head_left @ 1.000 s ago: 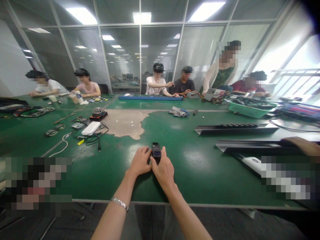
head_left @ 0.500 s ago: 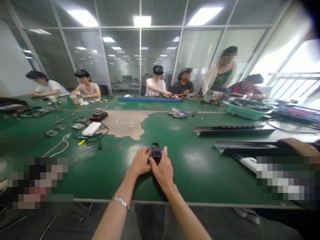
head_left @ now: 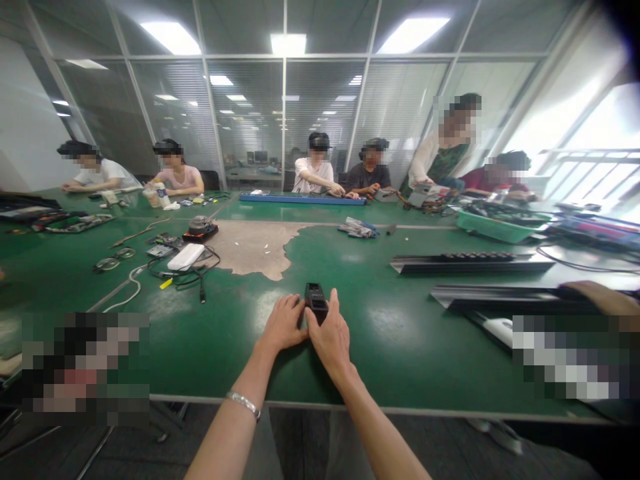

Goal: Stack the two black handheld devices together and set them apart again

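A small black box-shaped device (head_left: 315,294) lies on the green table in front of me, its far end showing and its near end covered by my fingers. My right hand (head_left: 329,333) holds it, with the thumb across its near left edge and the index finger stretched along the right side. Beside its left side rests my left hand (head_left: 285,323), fingers loosely bent and fingertips close against the device; whether they touch it I cannot tell. A silver bracelet (head_left: 243,403) circles my left wrist.
Left of centre lie a white power bank (head_left: 186,257), black cables and glasses (head_left: 114,260). Long black metal strips (head_left: 473,263) lie at right, near another person's arm (head_left: 600,293). Gloves (head_left: 357,228) and a green basket (head_left: 500,225) are farther back. Several people sit across the table.
The view has shifted slightly. The device's bluish near panel, visible before, now looks black. My right thumb still lies by the device's near end, and both hands stay around it.
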A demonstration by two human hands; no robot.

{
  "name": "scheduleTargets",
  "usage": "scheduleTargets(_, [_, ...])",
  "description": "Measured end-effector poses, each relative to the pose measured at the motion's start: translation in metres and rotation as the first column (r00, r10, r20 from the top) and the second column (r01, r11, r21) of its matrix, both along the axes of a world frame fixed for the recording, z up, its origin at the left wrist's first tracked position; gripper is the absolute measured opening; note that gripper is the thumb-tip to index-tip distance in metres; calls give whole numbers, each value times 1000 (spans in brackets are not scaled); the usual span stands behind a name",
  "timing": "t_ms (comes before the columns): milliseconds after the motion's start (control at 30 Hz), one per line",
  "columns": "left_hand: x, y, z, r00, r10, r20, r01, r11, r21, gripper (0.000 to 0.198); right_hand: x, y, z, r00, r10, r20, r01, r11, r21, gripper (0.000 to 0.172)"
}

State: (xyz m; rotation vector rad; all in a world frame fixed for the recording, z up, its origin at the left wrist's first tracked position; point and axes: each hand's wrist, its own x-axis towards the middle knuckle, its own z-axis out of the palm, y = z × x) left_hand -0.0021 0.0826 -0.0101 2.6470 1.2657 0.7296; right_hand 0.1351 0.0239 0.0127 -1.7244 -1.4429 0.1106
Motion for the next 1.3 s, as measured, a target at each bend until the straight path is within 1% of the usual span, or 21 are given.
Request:
scheduleTargets(133, [1,0,2,1000,7,-13,-7,1000,12,62,5,1,12,998,-4,-64,8,998,55,85])
scheduleTargets(233, [1,-1,2,1000,17,-17,-17,1000,24,64,10,1,17,996,-10,-84,17,997,75,85])
scheduleTargets(367, [1,-1,2,1000,17,-8,-17,1000,20,65,17,1,19,997,-9,-82,17,995,99,85])
scheduleTargets(533, [1,-1,2,1000,18,-4,-18,1000,3,70,27,2,17,997,-36,-68,42,995,90,85])
scheduleTargets(667, [1,-1,2,1000,17,-10,-17,1000,-2,74,38,3,10,997,-66,-45,70,994,81,84])
scheduleTargets(867, [1,-1,2,1000,11,-11,-11,1000,10,75,54,4,-8,998,-62,-30,63,997,43,81])
scheduleTargets(1033, [1,0,3,1000,9,-18,-8,1000,12,76,60,5,-19,999,-40,-11,40,998,37,79])
scheduleTargets(1133, [1,1,2,1000,10,-20,-10,1000,16,76,61,6,-25,999,-45,-18,45,999,9,81])
scheduleTargets(1200, [1,2,0,1000,10,-18,-9,1000,20,76,62,7,-31,999,-52,-3,52,998,21,83])
scheduleTargets(1300, [1,3,-2,1000,10,-16,-9,1000,25,75,63,9,-39,996,-66,51,62,995,76,85])
